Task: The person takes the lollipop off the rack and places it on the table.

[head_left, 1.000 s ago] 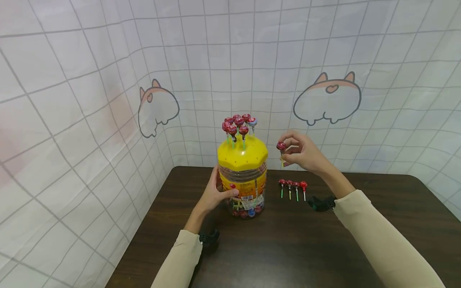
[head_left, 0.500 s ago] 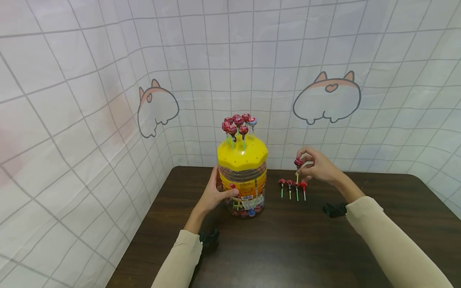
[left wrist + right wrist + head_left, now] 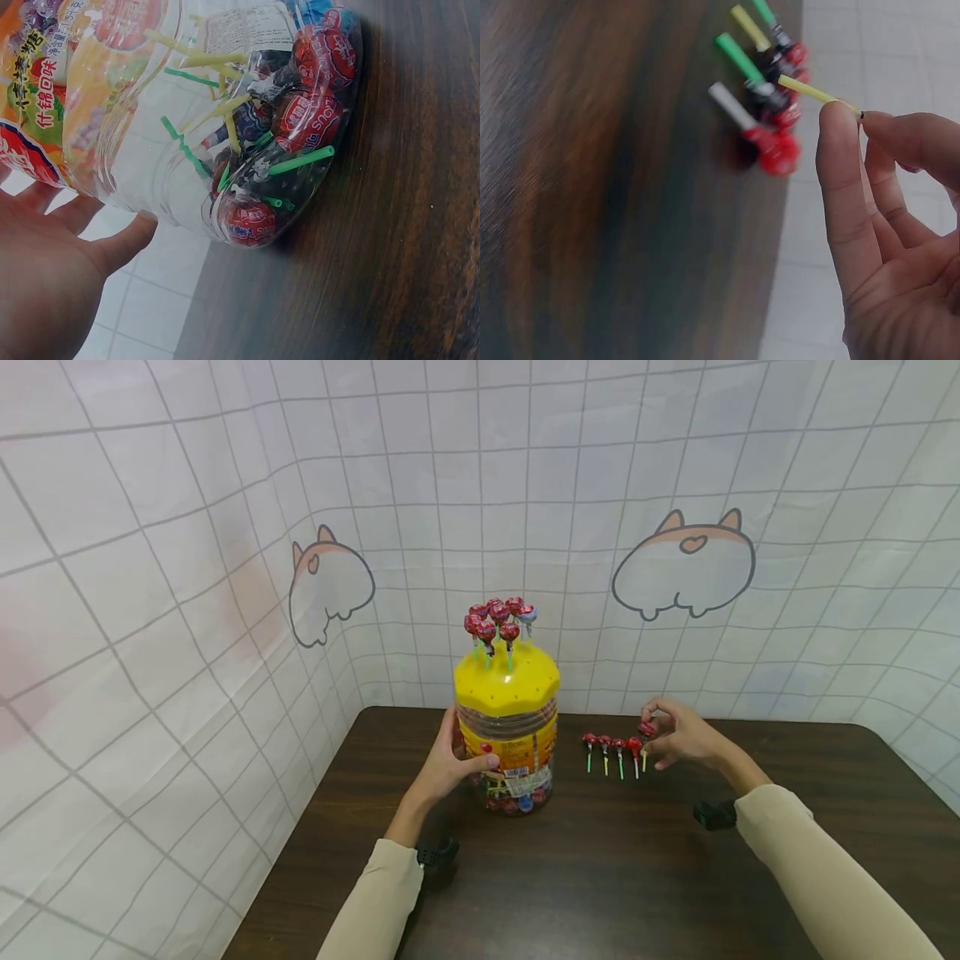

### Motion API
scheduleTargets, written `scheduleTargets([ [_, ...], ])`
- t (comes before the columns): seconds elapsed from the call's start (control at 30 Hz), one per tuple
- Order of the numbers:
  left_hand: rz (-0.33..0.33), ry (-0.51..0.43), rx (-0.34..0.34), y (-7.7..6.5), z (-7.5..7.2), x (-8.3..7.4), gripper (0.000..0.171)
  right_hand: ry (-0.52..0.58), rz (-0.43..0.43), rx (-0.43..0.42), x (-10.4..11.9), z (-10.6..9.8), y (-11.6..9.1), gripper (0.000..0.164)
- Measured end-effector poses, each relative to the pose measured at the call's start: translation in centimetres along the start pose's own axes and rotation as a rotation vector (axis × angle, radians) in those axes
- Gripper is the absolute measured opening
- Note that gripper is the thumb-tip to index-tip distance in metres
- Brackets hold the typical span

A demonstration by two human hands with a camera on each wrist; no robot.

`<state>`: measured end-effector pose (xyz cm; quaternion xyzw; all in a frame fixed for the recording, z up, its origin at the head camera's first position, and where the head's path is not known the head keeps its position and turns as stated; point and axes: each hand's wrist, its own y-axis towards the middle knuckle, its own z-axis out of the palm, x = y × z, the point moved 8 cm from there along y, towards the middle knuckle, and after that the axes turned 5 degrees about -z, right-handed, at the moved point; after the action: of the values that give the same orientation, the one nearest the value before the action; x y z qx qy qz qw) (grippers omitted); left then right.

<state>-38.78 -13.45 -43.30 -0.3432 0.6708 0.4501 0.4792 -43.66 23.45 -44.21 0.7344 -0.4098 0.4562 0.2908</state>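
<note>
In the head view, the held lollipop (image 3: 647, 728) is in the right hand (image 3: 682, 739), just beside the right end of a row of four lollipops (image 3: 619, 745) that lies on the bench (image 3: 585, 877). This gap seems to me the relation on which the move depends. The stick of the held lollipop points down and toward the person, its head is on the farther side, so its long axis runs nearly as those of the row. The right hand is the nearer one; the left hand (image 3: 446, 764) is well apart, around the left side of the upright jar (image 3: 517, 752), its thumb across the front. On the yellow lid (image 3: 510, 687) stand other lollipops (image 3: 499, 613).

In the left wrist view, the thumb reaches the clear wall of the jar and the other fingers go partly behind it. Through the wall one sees wrapped candies (image 3: 307, 120) with green and yellow sticks.

In the right wrist view, the thumb and a finger pinch the yellow stick (image 3: 806, 88), with little space between their tips. The candy head is mostly hidden. Whether the stick touches the bench, I cannot tell.
</note>
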Motion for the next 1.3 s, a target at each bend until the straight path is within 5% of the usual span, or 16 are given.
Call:
scheduleTargets([
  [0.43, 0.000, -0.002, -0.001, 0.1, 0.0, 0.0, 0.096, 0.032, 0.093, 0.003, -4.3, -0.5, -1.1, 0.040],
  [1.3, 0.005, 0.023, -0.009, 0.0, -0.1, 0.0, 0.096, -0.150, 0.045, 0.007, -5.7, -1.9, 0.2, 0.042],
])
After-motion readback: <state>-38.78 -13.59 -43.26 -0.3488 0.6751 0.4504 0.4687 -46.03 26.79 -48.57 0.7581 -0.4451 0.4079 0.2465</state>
